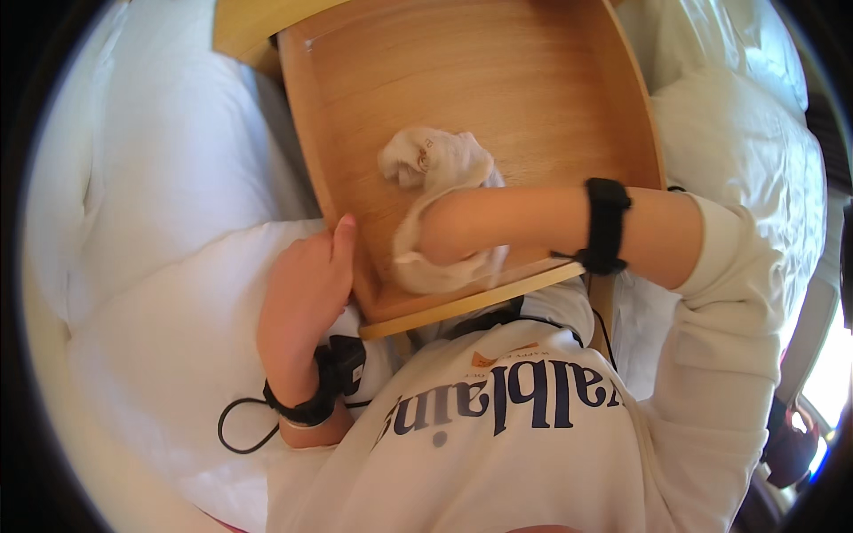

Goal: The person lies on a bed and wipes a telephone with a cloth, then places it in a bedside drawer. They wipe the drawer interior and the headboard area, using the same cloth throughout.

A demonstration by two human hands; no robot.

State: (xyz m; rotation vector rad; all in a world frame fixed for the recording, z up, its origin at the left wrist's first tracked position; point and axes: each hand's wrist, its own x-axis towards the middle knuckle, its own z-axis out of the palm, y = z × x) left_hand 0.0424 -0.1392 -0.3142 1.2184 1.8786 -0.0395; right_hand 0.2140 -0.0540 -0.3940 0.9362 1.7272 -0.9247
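Observation:
A light wooden drawer (553, 86) stands pulled out in front of me. My left hand (303, 283) holds its left side wall (310, 146), thumb over the rim and fingers partly hidden outside. Inside, near the front left corner, lies a crumpled white cloth (460, 160) with small printing. My right hand (443, 233) reaches in across the drawer's right side and presses into the cloth. Folds of fabric surround that hand and hide most of its fingers. The drawer's front panel (473, 300) is close to my body.
Part of the wooden cabinet (246, 30) shows behind the drawer at upper left. White bedding lies on the left (180, 166) and on the right (726, 133). Black straps circle both arms, and a loose black cable (226, 426) loops beside my left wrist.

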